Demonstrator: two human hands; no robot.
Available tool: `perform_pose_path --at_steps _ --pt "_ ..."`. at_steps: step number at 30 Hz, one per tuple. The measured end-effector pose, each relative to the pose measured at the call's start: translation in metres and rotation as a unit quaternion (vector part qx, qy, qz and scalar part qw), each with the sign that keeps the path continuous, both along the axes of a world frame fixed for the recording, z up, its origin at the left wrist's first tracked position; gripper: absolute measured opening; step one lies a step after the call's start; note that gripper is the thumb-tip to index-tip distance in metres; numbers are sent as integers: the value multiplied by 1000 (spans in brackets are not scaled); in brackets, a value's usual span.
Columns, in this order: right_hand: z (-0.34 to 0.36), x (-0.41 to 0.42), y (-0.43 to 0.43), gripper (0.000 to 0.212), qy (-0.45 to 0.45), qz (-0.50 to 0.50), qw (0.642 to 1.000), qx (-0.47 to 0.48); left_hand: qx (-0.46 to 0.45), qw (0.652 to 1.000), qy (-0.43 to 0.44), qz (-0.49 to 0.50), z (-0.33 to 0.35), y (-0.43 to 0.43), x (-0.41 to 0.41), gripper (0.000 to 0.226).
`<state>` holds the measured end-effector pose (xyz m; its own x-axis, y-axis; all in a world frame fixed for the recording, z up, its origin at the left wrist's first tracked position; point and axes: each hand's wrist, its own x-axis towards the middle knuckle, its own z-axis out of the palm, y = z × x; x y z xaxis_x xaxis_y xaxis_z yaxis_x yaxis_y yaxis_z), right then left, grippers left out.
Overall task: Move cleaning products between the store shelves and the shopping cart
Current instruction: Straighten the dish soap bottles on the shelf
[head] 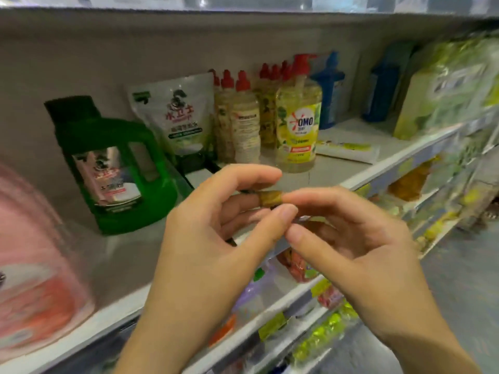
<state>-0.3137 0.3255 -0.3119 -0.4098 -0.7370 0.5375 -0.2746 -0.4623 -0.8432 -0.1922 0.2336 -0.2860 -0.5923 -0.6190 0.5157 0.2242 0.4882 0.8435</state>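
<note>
Just before the shelf's (121, 255) front edge, left hand (210, 238) loosely curled, holding nothing, right hand's (359, 244) forefinger touching a tan band (270, 198) on a left finger (pinch unclear), green jug (116, 168) and yellow pump bottle (297, 125) standing on the shelf behind.

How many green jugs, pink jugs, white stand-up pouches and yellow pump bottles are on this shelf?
Green jug: 1
Pink jug, blurred: 1
White stand-up pouch: 1
Yellow OMO pump bottle: 1
Total: 4
</note>
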Motion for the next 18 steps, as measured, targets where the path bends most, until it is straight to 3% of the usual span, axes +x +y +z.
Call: perform_pose_path --at_steps 8,14,18 --pt "-8 -124 5 26 -21 49 997 64 77 994 24 71 -23 12 -101 30" --pt "-3 -204 -13 28 18 125 987 96 133 977 90 142 -32 16 -163 29" --pt "-7 -266 -51 27 45 58 990 122 141 975 75 155 -34 13 -185 28"
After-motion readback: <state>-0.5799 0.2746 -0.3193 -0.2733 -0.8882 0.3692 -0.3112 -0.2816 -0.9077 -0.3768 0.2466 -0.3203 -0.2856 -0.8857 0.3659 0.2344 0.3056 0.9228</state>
